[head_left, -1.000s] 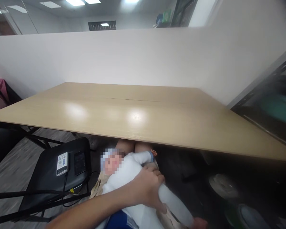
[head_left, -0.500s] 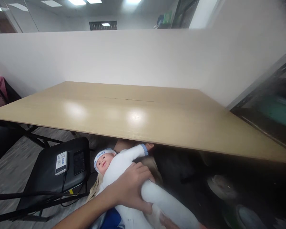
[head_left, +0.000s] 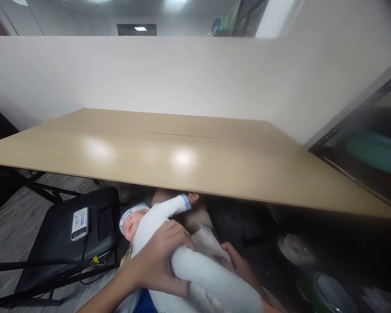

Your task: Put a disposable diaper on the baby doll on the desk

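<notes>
A baby doll in a white outfit with blue cuffs and a lettered white cap lies across my lap, its head to the left. My left hand is wrapped round the doll near its hip, the thumb by the top of its raised leg. On the far side of that leg, my right hand grips a thin, white, wrinkled sheet, blurred, possibly a wipe or tissue. The leg hides part of my right hand and of the sheet.
A long wooden table stands just ahead, its edge over the doll's hand. At left, a black chair holds a white device with a cable and a dark phone-like slab. Blurred containers sit low at right.
My right hand has come up from below the doll's leg to its far side, and more of the white sheet shows. My left hand stays on the doll. The view has shifted slightly.
</notes>
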Demonstrator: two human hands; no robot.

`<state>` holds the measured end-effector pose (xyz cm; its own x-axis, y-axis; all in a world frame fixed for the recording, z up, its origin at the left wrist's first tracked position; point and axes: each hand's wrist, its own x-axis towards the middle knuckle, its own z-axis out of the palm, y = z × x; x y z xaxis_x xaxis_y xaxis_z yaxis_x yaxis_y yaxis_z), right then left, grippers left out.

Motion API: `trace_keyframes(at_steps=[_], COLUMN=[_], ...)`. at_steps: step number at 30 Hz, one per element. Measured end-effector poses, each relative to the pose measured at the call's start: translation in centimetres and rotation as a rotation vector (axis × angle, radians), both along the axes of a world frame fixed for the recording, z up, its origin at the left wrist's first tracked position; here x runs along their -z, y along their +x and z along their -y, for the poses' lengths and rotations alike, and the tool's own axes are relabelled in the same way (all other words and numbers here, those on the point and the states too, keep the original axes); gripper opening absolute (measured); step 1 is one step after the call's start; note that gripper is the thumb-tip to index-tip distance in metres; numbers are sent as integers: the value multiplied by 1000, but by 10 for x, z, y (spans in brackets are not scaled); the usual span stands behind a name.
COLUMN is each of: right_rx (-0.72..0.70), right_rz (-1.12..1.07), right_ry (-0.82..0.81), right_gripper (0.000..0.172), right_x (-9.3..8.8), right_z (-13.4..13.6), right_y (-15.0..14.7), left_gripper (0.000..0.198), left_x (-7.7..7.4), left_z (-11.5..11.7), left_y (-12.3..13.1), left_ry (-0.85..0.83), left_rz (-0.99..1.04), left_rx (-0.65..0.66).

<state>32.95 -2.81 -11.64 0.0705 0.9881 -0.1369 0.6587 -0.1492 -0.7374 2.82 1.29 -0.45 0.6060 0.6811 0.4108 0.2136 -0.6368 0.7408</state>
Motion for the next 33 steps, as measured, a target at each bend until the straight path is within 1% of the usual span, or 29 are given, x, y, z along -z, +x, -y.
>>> trace_keyframes(at_steps=[1,3,6,8,11,14,16,17,19,21,22,23,25,26,28,30,31,33], right_rx=[-33,-68,-84,-73,-48,-32,-31,-29,-23,-27,-45,-76,-177,-218,-294,-338,-349,-359], right_rz=[-53,-122,-107,-82,-39,26,75,100,144,178,179,164,55,-23,-175,-275,-314,-379], right_ry=[-30,-33,47,85,116,120,123,133,162,203,227,254,285,265,171,39,-38,-196], right_gripper=[28,23,18,20,22,19,15,16,31,45,45,42,30,29,31,36,39,45], right_x=[0,-7,-19,-21,-14,-3,1,1,-3,-13,-20,-29,-50,-61,-83,-100,-106,-111], right_z=[-8,-20,-37,-52,-81,-111,-123,-126,-123,-110,-100,-90,-68,-58,-41,-29,-26,-23], right_y=[-2,-8,-17,-20,-23,-30,-38,-42,-51,-59,-64,-69,-80,-85,-96,-104,-105,-105], left_gripper=[64,59,57,57,55,55,55,54,52,49,48,47,44,41,33,27,24,20], left_x=[-2,-5,-12,-16,-22,-23,-21,-19,-17,-16,-15,-15,-11,-7,3,14,17,18], left_z=[0,-1,-1,2,6,9,10,11,14,18,20,22,25,26,27,29,30,35], left_y=[-4,-12,-21,-25,-27,-26,-26,-26,-27,-28,-28,-27,-24,-22,-16,-11,-9,-8], left_ry=[-7,-26,-42,-37,-2,31,35,34,28,23,22,24,33,56,164,283,310,261], left_rz=[11,28,70,102,125,138,135,126,81,13,-23,-55,-106,-109,-65,-39,-54,-121], left_rx=[-5,-13,-35,-39,-30,-11,-6,-6,-1,26,46,65,101,115,131,153,165,157])
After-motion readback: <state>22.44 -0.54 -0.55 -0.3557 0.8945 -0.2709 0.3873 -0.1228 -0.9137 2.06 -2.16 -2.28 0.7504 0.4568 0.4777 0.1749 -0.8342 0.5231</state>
